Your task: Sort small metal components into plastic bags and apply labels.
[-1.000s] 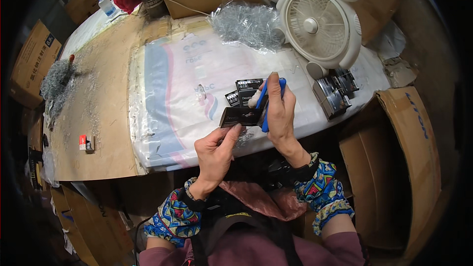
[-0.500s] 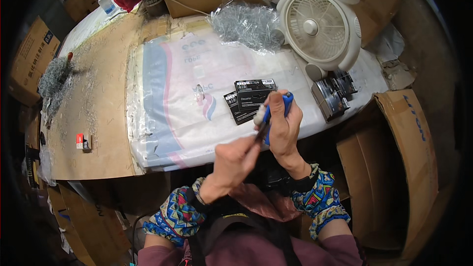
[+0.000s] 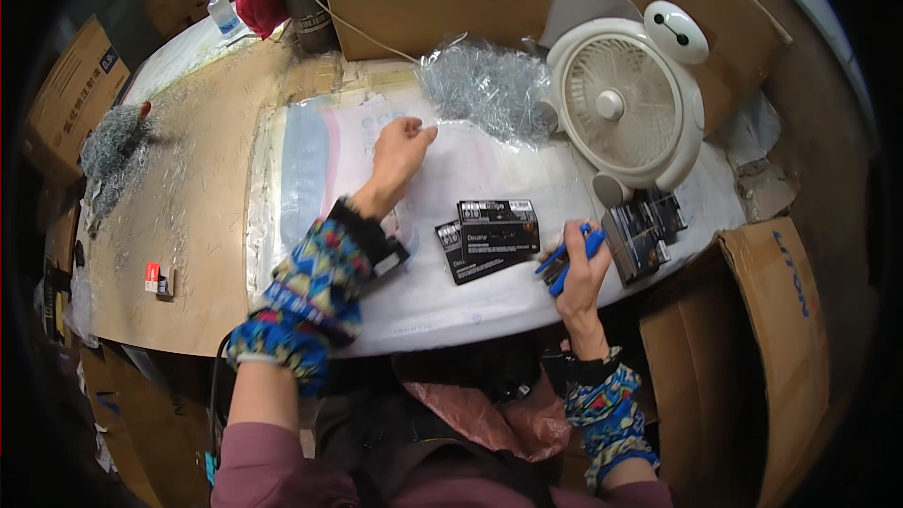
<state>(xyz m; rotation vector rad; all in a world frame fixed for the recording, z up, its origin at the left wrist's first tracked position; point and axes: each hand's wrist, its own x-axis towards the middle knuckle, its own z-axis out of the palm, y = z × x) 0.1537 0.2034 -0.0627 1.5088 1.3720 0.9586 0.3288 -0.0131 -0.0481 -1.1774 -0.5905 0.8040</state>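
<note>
My left hand (image 3: 402, 155) is over the white sheet, short of the clear plastic bag of thin silvery wire pieces (image 3: 489, 89). Its fingers are loosely curled and slightly apart, and nothing shows in them. At the table's front edge my right hand (image 3: 585, 275) is wrapped round blue-handled pliers (image 3: 557, 268), whose jaws are partly hidden. Two flat black printed boxes (image 3: 499, 233) overlap on the sheet to the left of that hand. Just to its right stand more black boxes (image 3: 635, 240). A black item (image 3: 388, 261) shows beside my left cuff.
A white fan (image 3: 621, 103) stands at the back right, with a large carton (image 3: 433, 0) behind the bag. An open carton (image 3: 781, 310) is beside the table at right. On the brown board at left lie a small red-and-white box (image 3: 158, 279) and a wire heap (image 3: 115, 155).
My hands were together at the pliers and have parted. The left has swung forward toward the bag, the right has moved right and down with the pliers. The view has shifted slightly.
</note>
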